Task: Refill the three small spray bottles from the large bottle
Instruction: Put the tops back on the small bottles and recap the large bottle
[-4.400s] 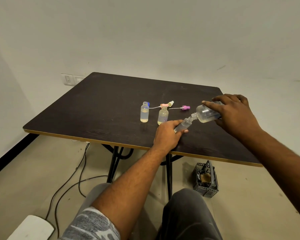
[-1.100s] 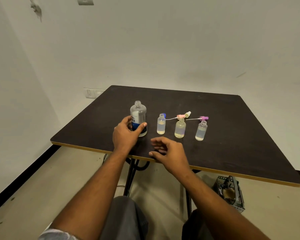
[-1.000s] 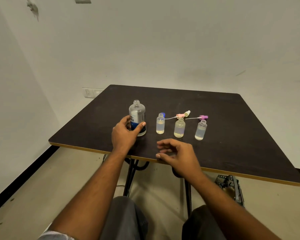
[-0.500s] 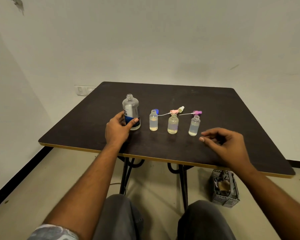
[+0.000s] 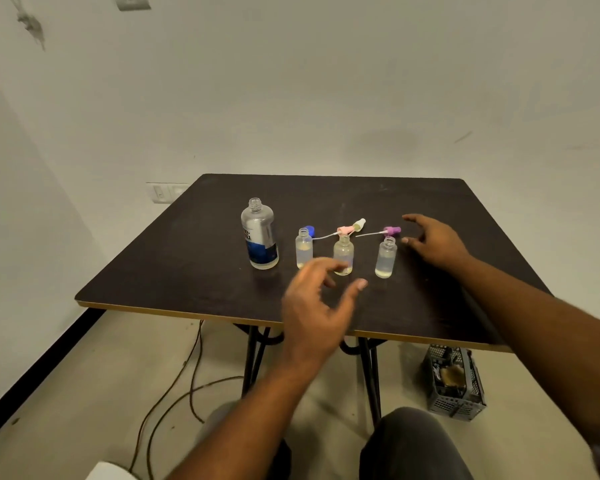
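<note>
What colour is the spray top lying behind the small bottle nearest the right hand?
Purple. The spray top shows best in the head view.

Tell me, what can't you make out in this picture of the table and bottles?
Head view only:
- Large bottle: label print too small to read.
- Middle small bottle: base partly hidden by the blurred left hand.
- Blue cap: mostly behind the leftmost small bottle.
- Floor crate: contents too dark and small to identify.
</note>
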